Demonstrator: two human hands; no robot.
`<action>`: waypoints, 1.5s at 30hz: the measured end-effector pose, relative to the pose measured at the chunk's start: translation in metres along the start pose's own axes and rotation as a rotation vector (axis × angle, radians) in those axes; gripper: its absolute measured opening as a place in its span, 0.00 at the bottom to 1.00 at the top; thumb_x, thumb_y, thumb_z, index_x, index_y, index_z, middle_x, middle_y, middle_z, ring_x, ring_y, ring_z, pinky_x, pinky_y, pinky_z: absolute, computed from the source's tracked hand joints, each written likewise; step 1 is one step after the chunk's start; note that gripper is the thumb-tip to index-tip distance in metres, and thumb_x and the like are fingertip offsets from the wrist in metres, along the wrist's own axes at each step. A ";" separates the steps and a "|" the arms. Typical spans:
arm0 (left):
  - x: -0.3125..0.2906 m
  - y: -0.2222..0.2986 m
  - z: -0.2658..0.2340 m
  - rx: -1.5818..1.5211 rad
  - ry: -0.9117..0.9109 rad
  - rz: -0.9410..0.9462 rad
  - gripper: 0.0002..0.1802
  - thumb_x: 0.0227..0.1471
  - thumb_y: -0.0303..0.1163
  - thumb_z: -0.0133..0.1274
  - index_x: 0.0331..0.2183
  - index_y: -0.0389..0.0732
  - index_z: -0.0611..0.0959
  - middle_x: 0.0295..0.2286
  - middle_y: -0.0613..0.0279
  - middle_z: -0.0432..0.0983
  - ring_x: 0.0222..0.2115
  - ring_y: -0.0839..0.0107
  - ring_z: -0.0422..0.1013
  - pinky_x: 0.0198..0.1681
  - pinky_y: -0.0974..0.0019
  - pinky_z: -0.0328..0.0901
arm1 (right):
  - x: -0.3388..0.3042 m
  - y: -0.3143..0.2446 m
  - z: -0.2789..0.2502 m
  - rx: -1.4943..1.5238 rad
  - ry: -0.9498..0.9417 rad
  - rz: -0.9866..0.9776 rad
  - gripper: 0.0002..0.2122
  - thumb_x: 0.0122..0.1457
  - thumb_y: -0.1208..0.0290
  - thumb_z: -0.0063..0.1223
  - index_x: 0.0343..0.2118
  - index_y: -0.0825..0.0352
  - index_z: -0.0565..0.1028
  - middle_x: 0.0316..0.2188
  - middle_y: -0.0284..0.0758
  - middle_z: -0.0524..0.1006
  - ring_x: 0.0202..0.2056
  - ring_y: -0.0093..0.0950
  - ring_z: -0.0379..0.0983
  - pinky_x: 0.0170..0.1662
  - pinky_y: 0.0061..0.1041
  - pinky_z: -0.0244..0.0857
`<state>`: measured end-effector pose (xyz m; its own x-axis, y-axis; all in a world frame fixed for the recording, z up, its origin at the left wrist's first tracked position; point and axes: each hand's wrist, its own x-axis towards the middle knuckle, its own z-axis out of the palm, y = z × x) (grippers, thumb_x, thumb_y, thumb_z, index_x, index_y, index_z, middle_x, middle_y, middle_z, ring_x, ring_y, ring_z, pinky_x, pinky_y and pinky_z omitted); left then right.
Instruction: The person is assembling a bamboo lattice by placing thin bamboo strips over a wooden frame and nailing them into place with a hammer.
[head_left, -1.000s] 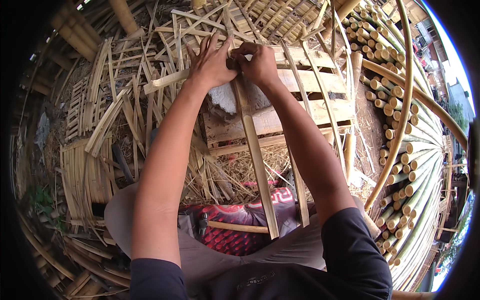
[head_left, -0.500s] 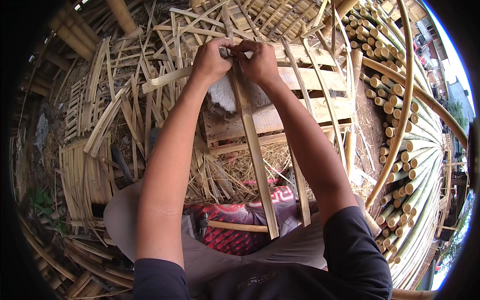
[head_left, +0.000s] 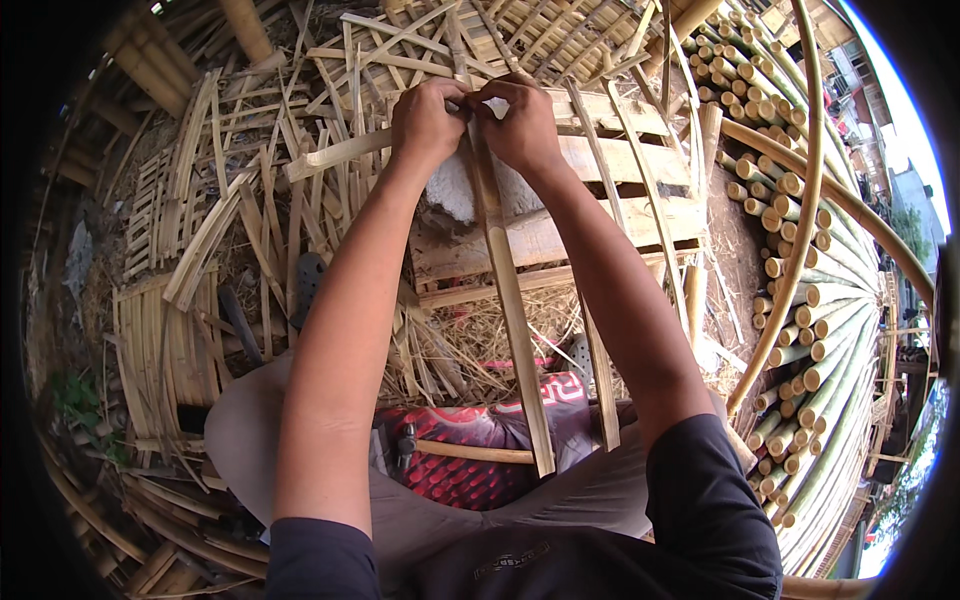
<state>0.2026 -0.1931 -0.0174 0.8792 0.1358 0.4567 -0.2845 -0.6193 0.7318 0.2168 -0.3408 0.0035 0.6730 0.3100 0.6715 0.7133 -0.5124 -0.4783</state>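
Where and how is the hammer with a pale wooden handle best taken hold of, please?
Likely at the middle of its slim pale wooden handle, from above: the dark-headed hammer lies sideways on red-and-black printed cloth, its middle uncovered, while a long pale bamboo strip ends near the handle's right end.

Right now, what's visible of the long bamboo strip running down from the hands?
The bamboo strip looks narrow and pale, browner toward the top, with a node partway along. It runs down the view, slanting slightly right, lower end blunt, and passes over a grey block. The left hand and right hand meet at its upper stretch; their grip is hidden.
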 end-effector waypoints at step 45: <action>-0.006 -0.001 -0.006 0.003 -0.026 0.012 0.09 0.46 0.34 0.64 0.27 0.39 0.85 0.34 0.65 0.83 0.35 0.67 0.78 0.40 0.66 0.69 | -0.112 -0.135 -0.145 -0.166 -0.643 0.159 0.31 0.56 0.58 0.60 0.56 0.71 0.62 0.23 0.51 0.76 0.25 0.50 0.75 0.27 0.44 0.68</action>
<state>0.1949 -0.1887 -0.0174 0.8851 0.1084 0.4526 -0.2942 -0.6232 0.7246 0.0170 -0.4227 0.0750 0.7864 0.6085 0.1060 0.5910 -0.6913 -0.4158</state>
